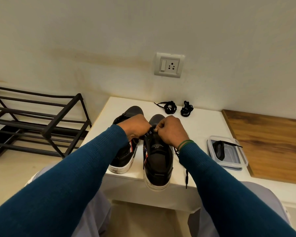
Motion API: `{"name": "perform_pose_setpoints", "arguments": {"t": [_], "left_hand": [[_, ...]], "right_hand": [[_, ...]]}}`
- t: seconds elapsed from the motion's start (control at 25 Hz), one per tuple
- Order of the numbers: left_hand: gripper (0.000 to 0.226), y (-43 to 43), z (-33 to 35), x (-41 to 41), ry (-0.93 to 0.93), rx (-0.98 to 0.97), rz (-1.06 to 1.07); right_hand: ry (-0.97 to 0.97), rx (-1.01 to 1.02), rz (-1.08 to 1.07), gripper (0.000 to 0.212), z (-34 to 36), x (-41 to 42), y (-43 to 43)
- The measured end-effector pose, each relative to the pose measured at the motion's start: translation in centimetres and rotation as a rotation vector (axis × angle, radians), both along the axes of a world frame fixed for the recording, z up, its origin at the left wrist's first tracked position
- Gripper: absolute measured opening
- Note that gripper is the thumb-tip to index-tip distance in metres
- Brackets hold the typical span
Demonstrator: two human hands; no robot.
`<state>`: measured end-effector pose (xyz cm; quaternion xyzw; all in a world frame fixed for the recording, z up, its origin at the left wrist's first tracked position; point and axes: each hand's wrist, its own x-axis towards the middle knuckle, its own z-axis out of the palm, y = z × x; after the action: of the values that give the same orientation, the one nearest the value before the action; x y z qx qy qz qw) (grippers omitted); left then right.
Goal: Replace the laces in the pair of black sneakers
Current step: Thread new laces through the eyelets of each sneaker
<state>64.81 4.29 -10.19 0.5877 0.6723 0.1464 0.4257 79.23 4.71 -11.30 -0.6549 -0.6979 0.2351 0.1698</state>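
The nearer black sneaker (158, 161) stands at the front of a white table (200, 127), heel poking over the edge. The right hand (173, 130) pinches its black lace (186, 178) at the eyelets, the loose end dangling past the sneaker's right side. The left hand (135, 128) is curled at the left eyelets; I cannot tell what it grips. The other sneaker (126, 151) sits just left of the sneaker. To its right, a clear plastic container (209, 147) holds a coiled lace (219, 149). Beyond the toe lie two lace bundles (170, 107) (187, 108). Farther right is a wooden top (270, 142), far left a black shoe rack (41, 120), and above on the stained wall a socket (169, 65).
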Motion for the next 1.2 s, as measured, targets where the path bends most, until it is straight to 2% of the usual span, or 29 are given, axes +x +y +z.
{"name": "perform_pose_setpoints", "arguments": {"t": [0.12,0.32,0.48,0.6,0.76,0.84,0.88,0.92,1.0,1.04,1.08,1.12,1.2], "left_hand": [[0.028,0.0,0.1,0.0,-0.014,-0.007,0.025],[0.029,-0.4,0.5,0.5,-0.174,-0.065,0.154],[0.023,-0.3,-0.1,0.4,-0.065,0.029,0.085],[0.023,0.1,-0.8,0.6,-0.025,0.086,0.107],[0.019,-0.1,-1.0,0.8,0.116,0.111,0.007],[0.024,0.0,-0.5,0.6,0.152,0.186,-0.028],[0.027,0.2,0.0,0.6,0.085,0.270,0.035],[0.027,0.6,0.6,0.5,-0.093,0.345,0.176],[0.020,1.1,2.1,0.0,-0.712,0.377,0.524],[0.017,1.2,2.6,-0.4,-0.915,0.359,0.588],[0.016,1.1,3.1,-0.9,-0.921,0.389,0.553],[0.016,1.0,3.3,-1.3,-0.707,0.466,0.431],[0.021,0.3,2.8,-1.7,0.105,0.651,0.008]], "right_hand": [[0.052,0.011,-0.002,0.008,-0.2,-0.3,-0.3],[0.094,-0.014,-0.010,0.016,0.0,0.1,-0.2],[0.166,-0.029,-0.081,0.005,-0.7,-0.1,0.1],[0.214,0.010,-0.096,0.022,-0.9,0.0,0.1],[0.158,-0.021,0.040,0.024,-1.1,0.4,0.4],[0.133,-0.020,0.091,0.019,-1.0,0.6,0.5],[0.124,-0.006,0.096,0.014,-0.8,0.7,0.5],[0.113,0.005,0.102,0.012,-0.6,0.9,0.4],[0.062,-0.004,0.118,0.022,-0.1,1.1,0.0],[0.024,0.003,0.128,0.027,0.2,1.3,-0.2],[-0.016,0.023,0.142,0.030,0.4,1.3,-0.3],[-0.046,0.045,0.154,0.031,0.4,1.4,-0.4],[-0.075,0.064,0.174,0.029,0.3,1.7,-0.4]]}}
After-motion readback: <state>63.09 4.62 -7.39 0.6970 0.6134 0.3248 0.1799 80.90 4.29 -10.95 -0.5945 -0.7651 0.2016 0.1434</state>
